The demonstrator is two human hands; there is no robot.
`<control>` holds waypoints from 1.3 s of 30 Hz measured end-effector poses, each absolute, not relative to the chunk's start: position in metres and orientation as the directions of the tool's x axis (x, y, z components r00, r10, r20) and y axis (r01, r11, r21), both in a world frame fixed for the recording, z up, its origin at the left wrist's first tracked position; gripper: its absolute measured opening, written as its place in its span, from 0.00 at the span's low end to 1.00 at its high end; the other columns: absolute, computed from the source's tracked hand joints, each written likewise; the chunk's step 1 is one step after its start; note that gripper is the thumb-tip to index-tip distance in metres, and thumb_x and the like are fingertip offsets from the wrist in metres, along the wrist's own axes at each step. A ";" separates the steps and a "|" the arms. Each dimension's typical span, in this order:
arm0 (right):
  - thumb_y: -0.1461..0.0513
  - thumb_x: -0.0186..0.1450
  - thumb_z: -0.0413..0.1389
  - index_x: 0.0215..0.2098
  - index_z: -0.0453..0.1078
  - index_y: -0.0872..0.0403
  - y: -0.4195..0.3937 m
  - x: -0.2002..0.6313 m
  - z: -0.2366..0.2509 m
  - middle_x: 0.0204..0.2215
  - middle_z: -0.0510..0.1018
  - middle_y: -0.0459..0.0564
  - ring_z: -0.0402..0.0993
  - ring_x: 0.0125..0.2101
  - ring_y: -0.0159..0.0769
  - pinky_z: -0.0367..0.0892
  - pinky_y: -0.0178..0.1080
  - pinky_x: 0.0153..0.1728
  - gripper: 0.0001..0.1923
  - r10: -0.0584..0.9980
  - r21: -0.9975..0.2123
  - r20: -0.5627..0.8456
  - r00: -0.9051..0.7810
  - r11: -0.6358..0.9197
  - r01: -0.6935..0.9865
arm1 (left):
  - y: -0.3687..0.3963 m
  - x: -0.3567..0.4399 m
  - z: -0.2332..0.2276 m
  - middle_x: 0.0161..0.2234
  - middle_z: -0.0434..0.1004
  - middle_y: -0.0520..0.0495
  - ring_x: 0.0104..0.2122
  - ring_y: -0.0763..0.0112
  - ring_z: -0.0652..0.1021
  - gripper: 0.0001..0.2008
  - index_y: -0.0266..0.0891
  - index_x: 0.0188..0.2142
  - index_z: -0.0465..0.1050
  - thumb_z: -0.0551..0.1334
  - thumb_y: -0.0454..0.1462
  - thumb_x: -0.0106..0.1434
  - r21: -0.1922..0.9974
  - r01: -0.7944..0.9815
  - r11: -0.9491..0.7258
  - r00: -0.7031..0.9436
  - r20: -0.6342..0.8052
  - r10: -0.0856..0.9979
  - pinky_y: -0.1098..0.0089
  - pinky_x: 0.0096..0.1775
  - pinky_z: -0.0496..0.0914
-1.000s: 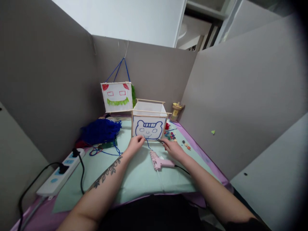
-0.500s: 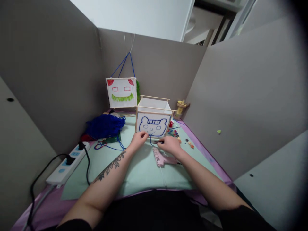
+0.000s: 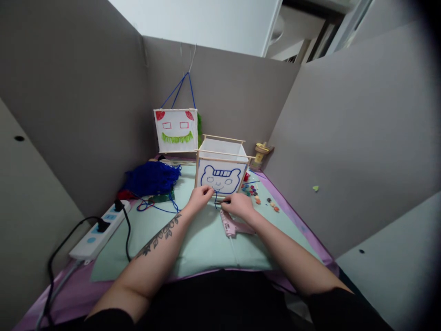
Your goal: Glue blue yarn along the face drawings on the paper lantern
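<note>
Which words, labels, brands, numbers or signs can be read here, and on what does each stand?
None can be read.
Power strip: any marks are too small.
Pink glue gun: any print is too small or blurred.
Box front and hanging panel: drawn faces, no visible writing.

Glue gun (image 3: 228, 225) before the box (image 3: 225, 177), yarn (image 3: 151, 178) left, loose pieces (image 3: 250, 189) right.

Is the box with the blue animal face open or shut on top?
Open: the box shows its white inside walls between the two long wooden sticks. I cannot see its bottom.
</note>
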State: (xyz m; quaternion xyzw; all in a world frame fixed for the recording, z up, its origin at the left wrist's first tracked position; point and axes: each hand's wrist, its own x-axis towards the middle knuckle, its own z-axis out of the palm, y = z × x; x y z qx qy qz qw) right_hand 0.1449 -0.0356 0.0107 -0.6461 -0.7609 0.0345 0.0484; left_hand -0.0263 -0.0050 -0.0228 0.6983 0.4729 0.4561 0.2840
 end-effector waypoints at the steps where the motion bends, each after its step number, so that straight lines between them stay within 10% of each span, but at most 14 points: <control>1: 0.55 0.57 0.52 0.35 0.78 0.47 -0.035 0.144 0.010 0.31 0.80 0.51 0.74 0.34 0.42 0.59 0.35 0.28 0.14 0.986 -0.119 0.033 -0.161 0.163 0.979 | -0.005 -0.027 -0.023 0.22 0.70 0.52 0.26 0.72 0.69 0.14 0.35 0.27 0.73 0.54 0.42 0.57 0.828 0.401 -0.391 0.135 0.369 0.920 0.74 0.28 0.61; 15: 0.55 0.56 0.52 0.30 0.78 0.50 -0.031 0.146 0.004 0.28 0.80 0.51 0.74 0.32 0.41 0.59 0.34 0.28 0.14 0.993 -0.170 0.038 -0.109 0.114 0.979 | -0.006 -0.041 -0.011 0.21 0.69 0.51 0.25 0.71 0.69 0.13 0.36 0.24 0.71 0.53 0.41 0.56 0.815 0.457 -0.356 0.165 0.315 0.935 0.73 0.28 0.61; 23: 0.53 0.58 0.52 0.39 0.77 0.48 -0.031 0.219 -0.007 0.37 0.79 0.50 0.73 0.38 0.41 0.61 0.35 0.32 0.16 0.998 -0.208 -0.042 -0.047 0.038 0.977 | -0.017 -0.063 -0.014 0.40 0.73 0.36 0.44 0.54 0.71 0.11 0.38 0.37 0.73 0.59 0.35 0.54 0.223 0.952 -0.209 0.157 0.232 0.960 0.61 0.43 0.63; 28: 0.54 0.59 0.53 0.50 0.71 0.55 -0.045 0.231 -0.018 0.47 0.74 0.57 0.66 0.49 0.47 0.60 0.41 0.45 0.23 0.989 -0.214 0.041 -0.141 0.147 0.966 | -0.020 -0.036 -0.027 0.38 0.73 0.38 0.41 0.57 0.73 0.09 0.38 0.35 0.73 0.55 0.34 0.57 0.262 0.852 -0.453 0.431 0.138 0.891 0.63 0.41 0.65; 34: 0.56 0.53 0.60 0.57 0.62 0.54 -0.079 0.216 -0.018 0.50 0.69 0.57 0.64 0.49 0.46 0.58 0.41 0.48 0.34 0.880 -0.370 -0.059 -0.471 0.419 0.829 | -0.012 -0.028 -0.040 0.36 0.73 0.38 0.39 0.59 0.73 0.10 0.36 0.32 0.71 0.51 0.33 0.61 0.270 0.826 -0.494 0.458 0.189 0.869 0.64 0.40 0.65; 39: 0.58 0.58 0.56 0.55 0.63 0.54 -0.092 0.198 -0.020 0.47 0.71 0.57 0.66 0.47 0.45 0.59 0.40 0.46 0.26 0.875 -0.406 -0.068 -0.480 0.415 0.814 | -0.003 -0.034 -0.033 0.31 0.72 0.46 0.31 0.67 0.72 0.07 0.39 0.32 0.66 0.50 0.33 0.61 0.507 0.735 -0.450 0.329 0.313 0.891 0.70 0.35 0.64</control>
